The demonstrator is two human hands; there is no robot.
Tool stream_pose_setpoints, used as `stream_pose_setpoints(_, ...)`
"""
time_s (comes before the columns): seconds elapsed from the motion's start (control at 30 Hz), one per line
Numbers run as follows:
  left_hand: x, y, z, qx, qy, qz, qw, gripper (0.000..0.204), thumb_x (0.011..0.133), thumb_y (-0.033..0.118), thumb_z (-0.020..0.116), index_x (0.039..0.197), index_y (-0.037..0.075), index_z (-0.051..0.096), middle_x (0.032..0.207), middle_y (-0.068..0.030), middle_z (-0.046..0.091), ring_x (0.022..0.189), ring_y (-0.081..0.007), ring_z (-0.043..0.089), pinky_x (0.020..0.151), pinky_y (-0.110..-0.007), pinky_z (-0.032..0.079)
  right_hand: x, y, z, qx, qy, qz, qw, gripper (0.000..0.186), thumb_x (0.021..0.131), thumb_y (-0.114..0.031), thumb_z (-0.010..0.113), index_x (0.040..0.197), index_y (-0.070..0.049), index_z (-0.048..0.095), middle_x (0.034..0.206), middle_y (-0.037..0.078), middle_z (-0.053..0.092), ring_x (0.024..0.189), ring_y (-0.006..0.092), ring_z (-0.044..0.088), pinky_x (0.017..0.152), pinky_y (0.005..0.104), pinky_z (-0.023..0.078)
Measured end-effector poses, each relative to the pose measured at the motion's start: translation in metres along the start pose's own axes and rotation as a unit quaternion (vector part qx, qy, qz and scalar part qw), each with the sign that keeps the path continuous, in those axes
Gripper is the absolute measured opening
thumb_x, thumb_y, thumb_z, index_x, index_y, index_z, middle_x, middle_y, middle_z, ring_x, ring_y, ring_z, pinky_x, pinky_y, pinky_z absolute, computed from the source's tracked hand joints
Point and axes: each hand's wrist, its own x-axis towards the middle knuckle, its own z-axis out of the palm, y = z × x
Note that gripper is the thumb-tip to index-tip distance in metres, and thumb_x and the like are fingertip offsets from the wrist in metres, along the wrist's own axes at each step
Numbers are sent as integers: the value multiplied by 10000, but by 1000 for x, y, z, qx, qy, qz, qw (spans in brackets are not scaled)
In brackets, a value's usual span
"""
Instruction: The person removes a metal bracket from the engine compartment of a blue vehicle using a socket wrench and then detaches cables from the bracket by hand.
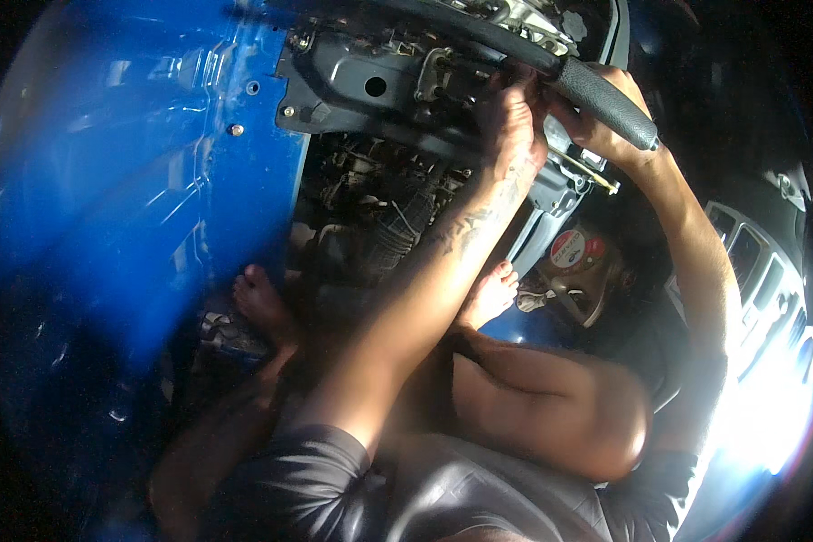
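A handbrake lever with a black textured grip crosses the upper right, in front of both my hands. My left hand reaches in under the lever, beside a dark metal panel. Its fingertips are lost in shadow, so I cannot tell what they touch. Behind and below the grip is my right hand, bent inward toward the left one. The grip hides most of its fingers, and whether it holds anything does not show. A thin brass-coloured rod sticks out just below the two hands.
Blue painted bodywork fills the left side. Below the panel lies an open engine compartment with a ribbed black hose. My bare feet rest on either side. A round red-and-white sticker and a grey slatted panel are at right.
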Motion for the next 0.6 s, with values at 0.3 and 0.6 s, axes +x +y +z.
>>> stream_pose_setpoints(0.3,-2,4,3,-14,-9,-32,999,119,910,102,523,1005,100,596,872,-14,609,794,-122,558,729,-268,438,-13,-1,7,-9,95,-30,995,170,773,-173,622,916,-84,644,765,151,632,641,323,633,568,400,513)
stream_pose_setpoints(0.6,-7,12,2,-9,38,-32,999,203,882,23,565,1081,58,591,986,-51,632,915,-157,597,841,-296,476,-4,-15,3,3,13,121,993,214,707,-232,631,827,-57,655,700,168,640,620,346,641,590,424,529)
